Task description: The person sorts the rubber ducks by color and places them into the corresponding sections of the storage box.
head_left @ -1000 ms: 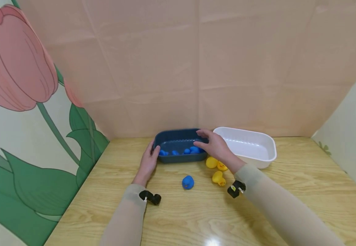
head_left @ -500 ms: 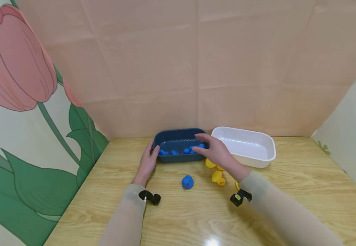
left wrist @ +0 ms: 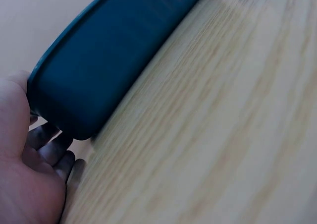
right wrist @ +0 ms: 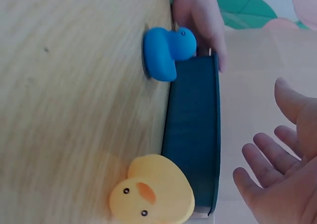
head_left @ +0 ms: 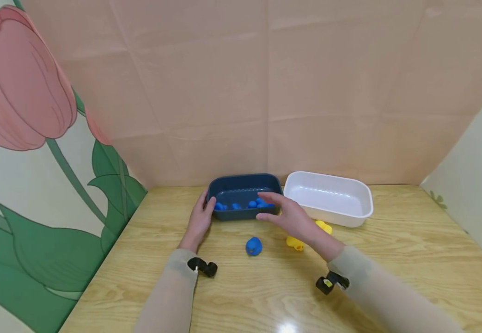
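Observation:
A dark blue plastic basin (head_left: 247,214) with several blue rubber ducks (head_left: 261,203) inside stands at the back of the table. My left hand (head_left: 198,222) holds its left end, thumb at the rim and fingers bent behind the end wall in the left wrist view. Over the basin's front right corner hovers my right hand (head_left: 292,221), fingers spread and nothing between them. One blue rubber duck (head_left: 253,246) sits on the table in front. Yellow rubber ducks (head_left: 295,243) lie below and beside my right forearm, partly hidden; one yellow duck (right wrist: 153,189) looms close in the right wrist view.
A white basin (head_left: 328,196) stands to the right of the dark blue one, near the back wall covering (head_left: 216,92). The wooden table (head_left: 241,296) stretches out in front. Painted tulip panels (head_left: 33,78) border the left side.
My right hand has drawn back a little toward me from above the dark blue basin, thumb and fingers still apart. My left hand stays on the basin's left end.

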`<state>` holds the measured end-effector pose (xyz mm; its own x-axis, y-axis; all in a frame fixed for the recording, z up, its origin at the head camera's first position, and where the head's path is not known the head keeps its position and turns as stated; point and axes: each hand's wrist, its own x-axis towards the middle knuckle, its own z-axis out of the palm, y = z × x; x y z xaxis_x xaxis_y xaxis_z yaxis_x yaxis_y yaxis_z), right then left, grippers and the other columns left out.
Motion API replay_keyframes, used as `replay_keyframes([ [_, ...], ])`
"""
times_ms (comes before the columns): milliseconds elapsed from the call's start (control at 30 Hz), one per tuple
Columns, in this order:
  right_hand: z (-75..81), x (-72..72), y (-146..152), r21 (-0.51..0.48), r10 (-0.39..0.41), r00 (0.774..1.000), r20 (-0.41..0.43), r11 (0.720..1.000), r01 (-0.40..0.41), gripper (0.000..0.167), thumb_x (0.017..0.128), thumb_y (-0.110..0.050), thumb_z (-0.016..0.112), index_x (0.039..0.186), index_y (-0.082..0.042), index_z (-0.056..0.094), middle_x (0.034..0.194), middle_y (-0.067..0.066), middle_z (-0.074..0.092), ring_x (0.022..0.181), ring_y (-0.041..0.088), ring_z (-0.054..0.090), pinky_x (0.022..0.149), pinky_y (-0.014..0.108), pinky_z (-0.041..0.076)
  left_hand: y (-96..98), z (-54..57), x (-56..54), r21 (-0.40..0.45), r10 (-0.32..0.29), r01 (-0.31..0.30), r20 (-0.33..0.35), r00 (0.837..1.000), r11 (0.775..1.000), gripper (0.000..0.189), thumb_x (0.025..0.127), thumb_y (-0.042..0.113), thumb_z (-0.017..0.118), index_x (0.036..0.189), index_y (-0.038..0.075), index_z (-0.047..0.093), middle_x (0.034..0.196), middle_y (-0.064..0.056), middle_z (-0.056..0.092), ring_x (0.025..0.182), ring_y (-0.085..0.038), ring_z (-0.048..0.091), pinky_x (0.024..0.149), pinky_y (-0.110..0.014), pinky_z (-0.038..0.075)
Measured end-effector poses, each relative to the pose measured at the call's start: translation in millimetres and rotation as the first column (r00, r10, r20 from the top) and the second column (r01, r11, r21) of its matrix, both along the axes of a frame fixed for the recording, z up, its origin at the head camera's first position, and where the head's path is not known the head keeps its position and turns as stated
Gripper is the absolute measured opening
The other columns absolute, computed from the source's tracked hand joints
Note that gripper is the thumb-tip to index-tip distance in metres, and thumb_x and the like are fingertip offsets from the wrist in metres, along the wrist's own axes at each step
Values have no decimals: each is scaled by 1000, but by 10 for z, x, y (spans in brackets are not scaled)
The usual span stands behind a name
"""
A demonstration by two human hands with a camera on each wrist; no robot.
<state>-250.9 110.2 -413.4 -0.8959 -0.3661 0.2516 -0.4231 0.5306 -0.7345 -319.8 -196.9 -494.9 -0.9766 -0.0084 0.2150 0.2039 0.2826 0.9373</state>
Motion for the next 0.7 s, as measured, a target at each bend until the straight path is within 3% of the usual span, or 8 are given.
replay_keyframes([
  [367, -147, 198, -19, -41, 107, 993, 49, 994, -105, 74, 100, -36, 85, 162, -10, 56, 162, 6, 58, 148, 34, 55, 123, 59, 41, -4, 10, 27, -19, -8, 8, 6, 1000, 1000, 64, 120, 36, 49, 177, 16, 28, 179, -8, 31, 165, -30, 29, 133, -51, 26],
  [700, -255, 371, -100, 16, 139, 979, 148, 990, -142, 76, 100, -34, 85, 167, -21, 51, 165, 4, 55, 149, 36, 52, 121, 62, 43, -24, 3, 24, -30, -15, 15, 9, 1000, 999, 71, 118, 52, 49, 177, 19, 26, 180, -7, 29, 165, -29, 27, 133, -51, 25],
])
